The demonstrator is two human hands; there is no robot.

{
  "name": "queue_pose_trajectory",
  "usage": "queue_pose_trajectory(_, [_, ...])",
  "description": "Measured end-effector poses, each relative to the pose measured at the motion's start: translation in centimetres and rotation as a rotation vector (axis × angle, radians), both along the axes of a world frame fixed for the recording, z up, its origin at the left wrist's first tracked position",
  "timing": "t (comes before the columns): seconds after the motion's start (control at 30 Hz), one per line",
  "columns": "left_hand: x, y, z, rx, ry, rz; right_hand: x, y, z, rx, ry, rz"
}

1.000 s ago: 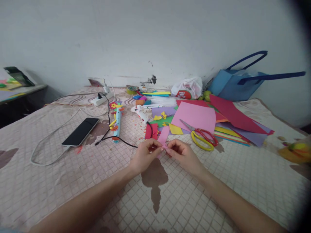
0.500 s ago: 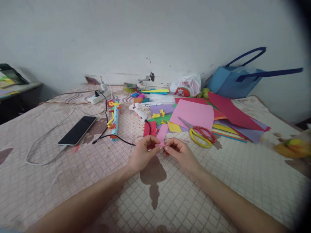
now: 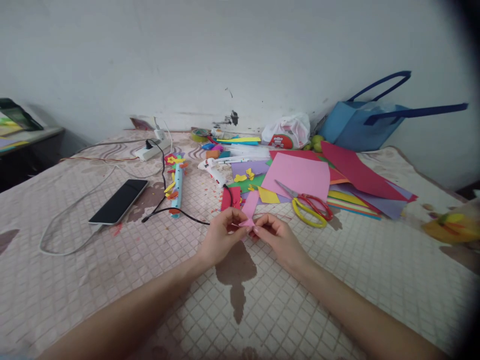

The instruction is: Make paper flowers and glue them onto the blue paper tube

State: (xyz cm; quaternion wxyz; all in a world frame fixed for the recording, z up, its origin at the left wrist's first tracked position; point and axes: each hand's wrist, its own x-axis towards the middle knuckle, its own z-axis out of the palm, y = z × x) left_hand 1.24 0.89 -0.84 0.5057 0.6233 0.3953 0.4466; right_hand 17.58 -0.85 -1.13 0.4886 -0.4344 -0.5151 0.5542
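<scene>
Between my two hands is a small folded piece of pink craft paper, pinched at the fingertips above the table. My left hand is closed on its left side, thumb and forefinger pressed together. My right hand pinches the right side, its fingertips almost touching those of the left. Just beyond, a flat pink strip points away from me; whether it joins the folded piece I cannot tell. Scissors with red and yellow handles lie to the right of my hands, their blades on a pink sheet.
A white glue gun with a black cord lies past my left hand. Left of it are a decorated light-blue strip, a phone on a cable and a power strip. Coloured sheets and a blue bag fill the back right.
My hands stay in almost the same place. The pink piece at my fingertips has shifted slightly, and a pointed edge of it now shows more by my left thumb.
</scene>
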Motion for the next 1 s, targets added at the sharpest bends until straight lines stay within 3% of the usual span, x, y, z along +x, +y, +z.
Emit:
queue_pose_trajectory(0.4, [0.07, 0.01, -0.27, 0.035, 0.013, 0.040, 0.07, 0.01, 0.02, -0.006, -0.045, 0.030])
queue_pose_trajectory(1.0, [0.41, 0.15, -0.48, -0.191, -0.229, -0.024, -0.26, -0.14, 0.36, -0.019, 0.008, 0.005])
